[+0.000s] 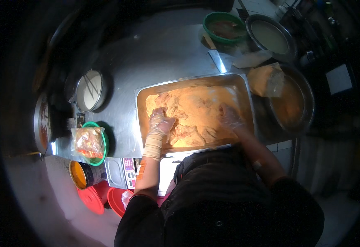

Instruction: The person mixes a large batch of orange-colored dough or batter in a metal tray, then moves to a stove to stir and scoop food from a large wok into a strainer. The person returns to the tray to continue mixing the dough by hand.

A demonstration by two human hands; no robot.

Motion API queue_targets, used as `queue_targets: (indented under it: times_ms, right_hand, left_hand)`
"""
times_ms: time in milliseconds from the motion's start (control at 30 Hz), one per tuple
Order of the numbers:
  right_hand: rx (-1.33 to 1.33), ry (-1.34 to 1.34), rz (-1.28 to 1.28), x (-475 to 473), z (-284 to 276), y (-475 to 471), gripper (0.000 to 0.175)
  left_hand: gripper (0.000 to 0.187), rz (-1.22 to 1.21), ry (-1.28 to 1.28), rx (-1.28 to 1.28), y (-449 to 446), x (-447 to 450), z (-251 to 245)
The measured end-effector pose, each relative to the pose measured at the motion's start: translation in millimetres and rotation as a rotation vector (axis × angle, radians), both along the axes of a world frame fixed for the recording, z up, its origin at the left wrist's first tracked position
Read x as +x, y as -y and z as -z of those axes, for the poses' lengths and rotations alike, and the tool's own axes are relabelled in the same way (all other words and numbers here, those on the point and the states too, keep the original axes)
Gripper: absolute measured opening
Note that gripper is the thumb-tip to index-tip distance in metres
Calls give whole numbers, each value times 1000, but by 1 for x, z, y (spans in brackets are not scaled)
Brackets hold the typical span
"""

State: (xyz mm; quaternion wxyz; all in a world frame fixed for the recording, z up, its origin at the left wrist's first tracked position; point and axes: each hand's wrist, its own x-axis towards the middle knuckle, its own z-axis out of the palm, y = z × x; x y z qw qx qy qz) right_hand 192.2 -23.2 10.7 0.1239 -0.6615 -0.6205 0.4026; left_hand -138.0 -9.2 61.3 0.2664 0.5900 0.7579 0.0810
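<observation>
A deep rectangular metal tray (pixel 195 78) holds a layer of orange breading powder (pixel 195 105). Several powder-coated meat pieces (pixel 187 136), perhaps chicken, lie in it, mostly towards the left and near side. My left hand (pixel 162 123), in a clear plastic glove with a beige wrap at the wrist, is down among pieces at the tray's left; its fingertips are hard to make out against them. My right hand (pixel 231 118), also in a clear glove, is in the powder at the right side. It is blurred and dim, so any grip is hidden.
On the steel table (pixel 127 61) lies a cleaver (pixel 217 60) behind the tray. A bowl of white liquid (pixel 88 92) and a bagged food packet (pixel 88 140) are left. Right stand an open powder bag (pixel 261 81) and a large basin (pixel 288 108). A scale (pixel 121 173) sits below.
</observation>
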Motion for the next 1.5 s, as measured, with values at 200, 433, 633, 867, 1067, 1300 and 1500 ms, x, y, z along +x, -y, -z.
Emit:
queue_targets:
  times_ms: [200,433,633,867,1067,1300,1500]
  right_hand:
    - [-25,-21,-62,-3,-2,8,43]
    - [-141,107,-124,8,-26,-8,47]
    - [-73,-306,58,71,-98,11,40]
    - [70,-526,375,199,-168,36,44]
    - [99,-214,521,316,-160,46,40]
    - [120,-103,559,368,-127,80,49]
    - [221,-338,555,353,-107,92,39]
  left_hand:
    - [41,-14,157,-36,9,-1,0]
    - [39,-286,450,25,21,-30,27]
    - [37,-388,722,193,30,1,-8]
    - [28,-33,966,173,17,166,-68]
    - [29,559,765,252,4,377,-80]
    - [33,620,484,27,-10,509,-72]
    - [31,669,600,384,-10,479,-64]
